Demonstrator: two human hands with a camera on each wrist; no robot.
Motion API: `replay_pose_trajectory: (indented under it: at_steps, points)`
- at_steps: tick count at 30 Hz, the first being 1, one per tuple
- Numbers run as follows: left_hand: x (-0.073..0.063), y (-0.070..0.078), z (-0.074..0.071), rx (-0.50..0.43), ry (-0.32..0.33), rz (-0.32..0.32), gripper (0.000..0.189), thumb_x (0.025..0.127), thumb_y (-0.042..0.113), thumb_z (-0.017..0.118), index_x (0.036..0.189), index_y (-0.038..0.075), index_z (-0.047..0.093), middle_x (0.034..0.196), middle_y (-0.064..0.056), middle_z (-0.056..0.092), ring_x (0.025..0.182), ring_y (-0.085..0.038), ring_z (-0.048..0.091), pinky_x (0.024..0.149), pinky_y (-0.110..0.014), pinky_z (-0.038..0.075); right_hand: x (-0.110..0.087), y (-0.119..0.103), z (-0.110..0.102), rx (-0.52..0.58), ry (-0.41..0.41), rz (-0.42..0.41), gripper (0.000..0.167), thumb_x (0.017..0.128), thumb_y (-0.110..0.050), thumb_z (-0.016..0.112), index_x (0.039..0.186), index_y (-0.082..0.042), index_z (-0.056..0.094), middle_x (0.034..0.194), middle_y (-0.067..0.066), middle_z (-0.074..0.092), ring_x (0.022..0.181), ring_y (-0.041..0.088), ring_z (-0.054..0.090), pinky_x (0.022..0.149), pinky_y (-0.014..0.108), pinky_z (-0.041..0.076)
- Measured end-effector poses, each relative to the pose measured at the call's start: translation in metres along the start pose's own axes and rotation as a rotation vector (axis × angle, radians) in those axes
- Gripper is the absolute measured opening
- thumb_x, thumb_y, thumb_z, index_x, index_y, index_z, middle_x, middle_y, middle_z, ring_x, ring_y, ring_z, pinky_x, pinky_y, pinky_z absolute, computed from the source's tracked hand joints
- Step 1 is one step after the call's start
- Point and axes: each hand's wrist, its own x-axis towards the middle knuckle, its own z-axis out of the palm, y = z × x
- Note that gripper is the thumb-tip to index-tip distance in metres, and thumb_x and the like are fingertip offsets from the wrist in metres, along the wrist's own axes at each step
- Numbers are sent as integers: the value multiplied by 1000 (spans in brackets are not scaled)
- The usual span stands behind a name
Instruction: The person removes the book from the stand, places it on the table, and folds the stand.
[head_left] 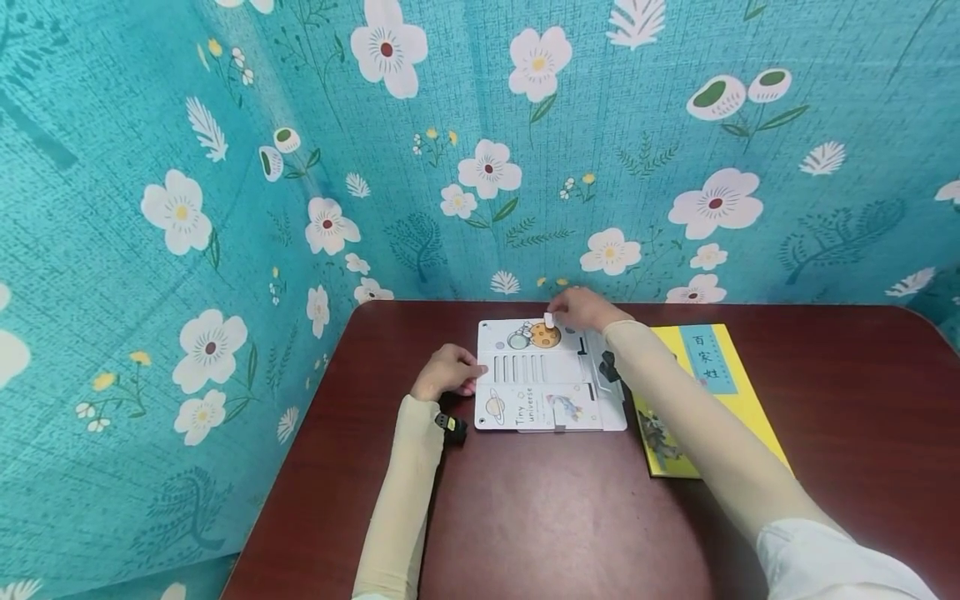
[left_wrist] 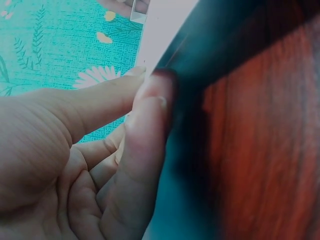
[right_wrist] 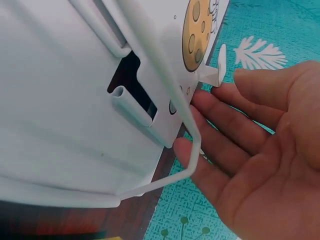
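A white folding book stand (head_left: 525,368) printed with planets and the words "Tiny universe" lies near the far edge of the table. My left hand (head_left: 447,372) pinches its left edge between thumb and finger; in the left wrist view the edge runs between the thumb and index finger (left_wrist: 147,125). At the top edge is my right hand (head_left: 581,308), beside a small white tab (right_wrist: 222,62). In the right wrist view its fingers reach past the stand's edge, with the thumb close to the tab. A bent white wire support (right_wrist: 172,95) crosses in front of the panel.
Right of the stand lies a yellow book (head_left: 708,358) with a blue title panel, partly under my right sleeve. The dark red table (head_left: 555,517) meets a turquoise floral cloth (head_left: 450,108) behind and at the left.
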Motion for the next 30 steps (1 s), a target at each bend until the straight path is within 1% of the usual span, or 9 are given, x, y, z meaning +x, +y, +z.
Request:
replay_pose_trajectory:
  at_steps: [5, 6, 9, 14, 17, 20, 25, 30]
  points:
    - [0, 3, 2, 20, 10, -14, 15, 95, 12, 75, 95, -1, 69, 65, -3, 60, 51, -8, 60, 51, -20, 55, -14, 2, -1, -11, 1, -60, 38, 108, -15, 50, 142, 1, 61, 144, 24, 63, 125, 38, 65, 105, 53, 54]
    - [-1, 3, 2, 23, 13, -19, 14, 95, 12, 75, 95, -1, 69, 65, -3, 60, 52, -8, 60, 51, -20, 55, -17, 3, 0, -8, 7, -72, 39, 108, -14, 49, 142, 1, 61, 144, 24, 63, 122, 37, 66, 103, 53, 55]
    - [-3, 5, 3, 41, 26, -18, 14, 95, 12, 76, 95, 0, 69, 65, -3, 61, 52, -8, 60, 51, -20, 55, -29, 6, 3, -4, 30, -85, 40, 109, -16, 49, 144, 0, 59, 145, 23, 63, 128, 39, 64, 106, 55, 53]
    - [-9, 9, 3, 81, 60, 15, 15, 94, 13, 77, 94, -1, 70, 65, -2, 62, 53, -7, 60, 52, -19, 55, -51, 10, 8, 13, 69, -89, 41, 108, -17, 52, 144, 0, 59, 146, 22, 62, 137, 42, 58, 111, 58, 49]
    - [-11, 9, 5, 111, 76, 27, 15, 94, 13, 77, 93, 0, 70, 66, -2, 63, 53, -8, 60, 52, -19, 54, -64, 11, 10, -7, 96, -122, 39, 107, -16, 53, 142, 1, 61, 145, 22, 63, 137, 42, 58, 111, 58, 50]
    - [-13, 9, 5, 128, 86, 23, 15, 94, 13, 77, 93, 0, 70, 67, -4, 64, 54, -9, 61, 53, -19, 54, -77, 10, 12, -20, 123, -152, 38, 106, -15, 55, 140, 0, 63, 144, 21, 65, 137, 41, 58, 112, 58, 49]
    - [-13, 10, 4, 142, 93, 18, 15, 93, 13, 77, 94, 0, 70, 71, -6, 65, 56, -10, 62, 54, -20, 54, -98, 8, 15, -6, 151, -186, 39, 106, -16, 58, 141, 0, 63, 143, 19, 66, 138, 40, 58, 115, 58, 47]
    - [-13, 11, 6, 144, 91, 23, 16, 94, 14, 77, 95, 0, 69, 72, -6, 66, 57, -11, 63, 55, -21, 56, -118, 8, 21, -6, 148, -174, 39, 105, -16, 58, 140, 1, 63, 140, 19, 68, 133, 39, 62, 111, 57, 50]
